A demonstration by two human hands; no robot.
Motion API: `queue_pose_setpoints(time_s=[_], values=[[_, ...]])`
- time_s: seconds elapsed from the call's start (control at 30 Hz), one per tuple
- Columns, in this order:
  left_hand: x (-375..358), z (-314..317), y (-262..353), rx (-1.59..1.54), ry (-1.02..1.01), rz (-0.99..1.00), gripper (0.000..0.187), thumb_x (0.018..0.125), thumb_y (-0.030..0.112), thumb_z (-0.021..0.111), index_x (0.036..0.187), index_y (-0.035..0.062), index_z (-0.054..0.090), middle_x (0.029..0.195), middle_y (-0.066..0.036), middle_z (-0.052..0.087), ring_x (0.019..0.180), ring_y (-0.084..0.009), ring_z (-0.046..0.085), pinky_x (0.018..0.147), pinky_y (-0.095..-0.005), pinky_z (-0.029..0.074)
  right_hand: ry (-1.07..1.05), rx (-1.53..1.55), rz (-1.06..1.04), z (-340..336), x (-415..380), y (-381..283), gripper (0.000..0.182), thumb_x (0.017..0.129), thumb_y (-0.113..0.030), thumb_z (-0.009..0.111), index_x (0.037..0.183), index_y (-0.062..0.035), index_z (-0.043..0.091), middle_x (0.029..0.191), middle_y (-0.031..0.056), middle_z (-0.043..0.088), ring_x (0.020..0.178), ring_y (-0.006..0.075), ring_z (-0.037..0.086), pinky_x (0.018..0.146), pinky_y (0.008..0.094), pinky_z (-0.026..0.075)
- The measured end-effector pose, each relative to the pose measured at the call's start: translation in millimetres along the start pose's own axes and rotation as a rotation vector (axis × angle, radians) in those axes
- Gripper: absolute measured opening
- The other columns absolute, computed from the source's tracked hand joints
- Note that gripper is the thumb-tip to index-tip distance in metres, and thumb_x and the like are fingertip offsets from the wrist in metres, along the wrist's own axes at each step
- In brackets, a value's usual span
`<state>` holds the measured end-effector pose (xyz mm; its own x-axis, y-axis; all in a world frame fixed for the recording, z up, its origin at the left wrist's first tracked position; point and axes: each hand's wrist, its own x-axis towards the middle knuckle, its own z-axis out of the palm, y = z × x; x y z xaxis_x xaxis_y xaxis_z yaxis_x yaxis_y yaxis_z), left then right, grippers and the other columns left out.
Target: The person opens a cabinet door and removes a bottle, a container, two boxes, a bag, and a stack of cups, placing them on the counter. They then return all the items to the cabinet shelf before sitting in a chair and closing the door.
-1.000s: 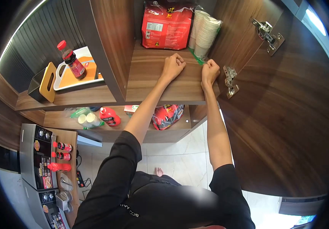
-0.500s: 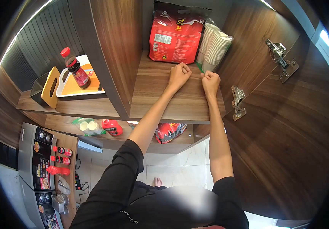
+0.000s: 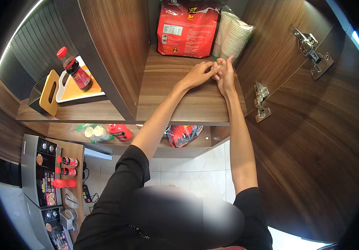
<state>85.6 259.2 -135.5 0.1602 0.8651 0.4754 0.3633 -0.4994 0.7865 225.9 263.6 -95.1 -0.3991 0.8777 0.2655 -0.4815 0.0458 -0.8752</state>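
Both hands up on the cabinet shelf [image 3: 179, 98]: left hand [image 3: 197, 75] and right hand [image 3: 226, 75] meet fingertip to fingertip, grip released, nothing held, just below the sleeve of paper cups [image 3: 232, 38] beside the red bag [image 3: 186, 29].

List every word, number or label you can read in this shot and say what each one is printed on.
"3in1": small white print on the front of the red bag standing at the back of the cabinet shelf.
The bag's logo and white panel: too small to read.
Label on the red-capped bottle: blurred, unreadable.
Print on the black shirt: letters show, too blurred to read.
Signs on the machine panel at lower left: unreadable.
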Motion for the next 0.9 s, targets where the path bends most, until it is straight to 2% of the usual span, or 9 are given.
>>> queue_pose_setpoints(time_s=[0.03, 0.13, 0.23, 0.33, 0.53, 0.7, 0.83, 0.9], values=[[-6, -6, 21, -0.135, -0.050, -0.062, 0.043, 0.097, 0.038, 0.062, 0.110, -0.0023, 0.062, 0.094, -0.006, 0.070, 0.086, -0.0107, 0.064, 0.080, -0.0292, 0.050, -0.011, -0.015, 0.012, 1, -3, -3, 0.063, 0.099, -0.068, 0.023, 0.093, -0.0103, 0.046, 0.060, -0.0073, 0.031, 0.048, 0.0033, 0.027, 0.042, 0.0182, 0.022], [-6, -10, 31, -0.142, -0.120, -0.043, 0.044, 0.093, 0.034, 0.067, 0.116, -0.0035, 0.060, 0.096, -0.007, 0.070, 0.090, -0.0115, 0.064, 0.083, -0.0290, 0.051, -0.036, -0.062, 0.039, 1, -4, -6, 0.066, 0.100, -0.067, 0.021, 0.097, -0.0066, 0.049, 0.055, -0.0078, 0.028, 0.044, 0.0029, 0.027, 0.037, 0.0174, 0.021], [-8, -6, 34, -0.123, -0.046, 0.047, 0.050, 0.088, 0.034, 0.071, 0.114, -0.0074, 0.061, 0.093, -0.013, 0.072, 0.090, -0.0205, 0.068, 0.082, -0.0361, 0.052, -0.050, -0.126, 0.020, -1, -4, -4, 0.068, 0.100, -0.066, 0.020, 0.096, -0.0068, 0.052, 0.052, -0.0079, 0.028, 0.042, 0.0034, 0.024, 0.035, 0.0189, 0.019], [-10, -4, 38, -0.085, -0.031, 0.112, 0.049, 0.090, 0.027, 0.071, 0.124, -0.0057, 0.056, 0.098, -0.011, 0.071, 0.089, -0.0139, 0.065, 0.083, -0.0314, 0.052, -0.007, -0.194, -0.010, -1, -3, -2, 0.071, 0.100, -0.067, 0.019, 0.094, -0.0063, 0.055, 0.049, -0.0082, 0.027, 0.039, 0.0043, 0.021, 0.034, 0.0215, 0.016], [-9, 0, 33, 0.001, -0.010, 0.095, 0.054, 0.090, 0.025, 0.071, 0.130, -0.0051, 0.049, 0.099, -0.014, 0.071, 0.090, -0.0178, 0.067, 0.081, -0.0332, 0.053, 0.040, -0.223, -0.039, -1, -1, -1, 0.067, 0.103, -0.061, 0.021, 0.091, -0.0062, 0.058, 0.049, -0.0081, 0.029, 0.039, 0.0036, 0.023, 0.034, 0.0218, 0.016], [-12, 1, 44, -0.052, 0.093, 0.141, 0.050, 0.090, 0.026, 0.071, 0.124, -0.0049, 0.052, 0.096, -0.015, 0.069, 0.086, -0.0183, 0.066, 0.078, -0.0336, 0.053, 0.034, -0.226, -0.121, -3, 3, 4, 0.064, 0.104, -0.058, 0.025, 0.097, -0.0053, 0.059, 0.051, -0.0081, 0.033, 0.040, 0.0028, 0.024, 0.035, 0.0212, 0.018], [-6, 3, 35, -0.026, 0.233, 0.170, 0.041, 0.091, 0.028, 0.071, 0.113, -0.0025, 0.054, 0.089, -0.012, 0.065, 0.081, -0.0177, 0.063, 0.071, -0.0319, 0.051, 0.116, -0.174, -0.062, 0, 0, -2, 0.061, 0.104, -0.057, 0.027, 0.106, -0.0039, 0.057, 0.055, -0.0059, 0.041, 0.040, 0.0020, 0.029, 0.034, 0.0194, 0.020], [-6, 0, 30, 0.012, 0.175, 0.038, 0.038, 0.093, 0.034, 0.066, 0.105, -0.0012, 0.056, 0.086, -0.010, 0.062, 0.078, -0.0160, 0.058, 0.070, -0.0313, 0.049, 0.133, -0.158, -0.053, 2, 0, -2, 0.060, 0.104, -0.056, 0.029, 0.109, -0.0035, 0.056, 0.057, -0.0043, 0.045, 0.040, 0.0017, 0.032, 0.034, 0.0185, 0.021]])
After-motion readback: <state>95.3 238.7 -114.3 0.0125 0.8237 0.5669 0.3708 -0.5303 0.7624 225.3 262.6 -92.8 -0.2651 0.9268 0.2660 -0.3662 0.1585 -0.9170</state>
